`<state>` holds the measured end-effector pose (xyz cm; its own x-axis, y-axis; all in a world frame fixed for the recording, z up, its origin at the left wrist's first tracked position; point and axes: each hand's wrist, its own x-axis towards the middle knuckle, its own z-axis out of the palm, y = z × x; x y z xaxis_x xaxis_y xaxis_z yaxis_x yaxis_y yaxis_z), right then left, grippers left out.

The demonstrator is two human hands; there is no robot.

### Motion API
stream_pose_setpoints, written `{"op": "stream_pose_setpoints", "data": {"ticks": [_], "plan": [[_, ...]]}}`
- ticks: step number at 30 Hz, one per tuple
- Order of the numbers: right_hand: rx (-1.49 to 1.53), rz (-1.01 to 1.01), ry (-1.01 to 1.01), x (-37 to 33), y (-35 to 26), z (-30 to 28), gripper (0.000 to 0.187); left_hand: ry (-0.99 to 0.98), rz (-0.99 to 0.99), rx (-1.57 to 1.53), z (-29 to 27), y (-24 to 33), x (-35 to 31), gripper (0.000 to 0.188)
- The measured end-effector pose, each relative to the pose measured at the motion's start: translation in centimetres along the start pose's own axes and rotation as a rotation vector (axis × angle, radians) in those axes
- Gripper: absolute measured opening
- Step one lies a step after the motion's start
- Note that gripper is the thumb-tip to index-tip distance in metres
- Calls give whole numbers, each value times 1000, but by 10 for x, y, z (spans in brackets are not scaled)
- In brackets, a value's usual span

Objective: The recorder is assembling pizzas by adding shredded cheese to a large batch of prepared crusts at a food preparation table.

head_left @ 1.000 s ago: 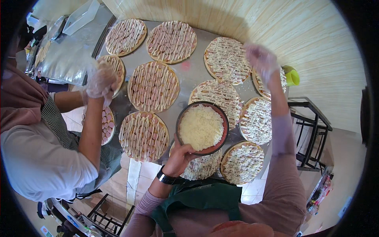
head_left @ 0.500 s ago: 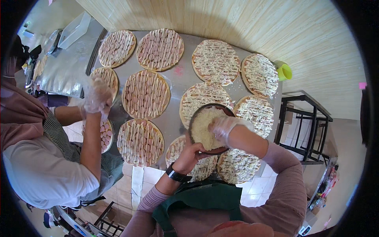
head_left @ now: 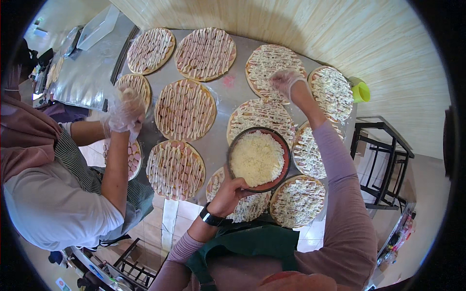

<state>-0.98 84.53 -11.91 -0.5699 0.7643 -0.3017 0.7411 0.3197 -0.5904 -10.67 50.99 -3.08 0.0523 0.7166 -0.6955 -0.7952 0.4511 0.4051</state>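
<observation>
My left hand (head_left: 229, 195) grips the near left rim of a dark round bowl (head_left: 280, 177) with a reddish inside, holding it above the pizzas. White grated cheese (head_left: 256, 159) fills much of the bowl. In a clear plastic glove, my right hand (head_left: 287, 83) hangs over the right side of a far pizza (head_left: 266, 62), its fingers bunched on grated cheese that they largely hide. That pizza has white sauce stripes and scattered cheese. Between it and the bowl lies another striped pizza (head_left: 255, 115), partly covered by the bowl. A cheese-covered pizza (head_left: 297, 201) lies nearest my right side.
Several sauce-striped pizzas (head_left: 185, 109) cover the left half of the metal table (head_left: 217, 109). At left, a co-worker's gloved hands (head_left: 126, 111) are over a pizza. A green cup (head_left: 360, 92) stands by the wall. Right of the table is a black metal frame (head_left: 381, 162).
My right hand has left the bowl and moved away from me to the far pizza. The bowl stays in my left hand, its cheese now in full sight.
</observation>
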Motion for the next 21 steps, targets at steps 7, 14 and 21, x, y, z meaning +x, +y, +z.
{"op": "stream_pose_setpoints", "data": {"ticks": [7,14,21], "plan": [[-240,-276,248,41,-19,-27,17,23,-4,-80,-15,0,-4,72],[-481,-211,317,58,-11,-57,24,30,-5,-129,-23,-4,-11,74],[-330,1,460,-8,-47,-74,35,75,-4,-142,-39,0,-31,76]]}}
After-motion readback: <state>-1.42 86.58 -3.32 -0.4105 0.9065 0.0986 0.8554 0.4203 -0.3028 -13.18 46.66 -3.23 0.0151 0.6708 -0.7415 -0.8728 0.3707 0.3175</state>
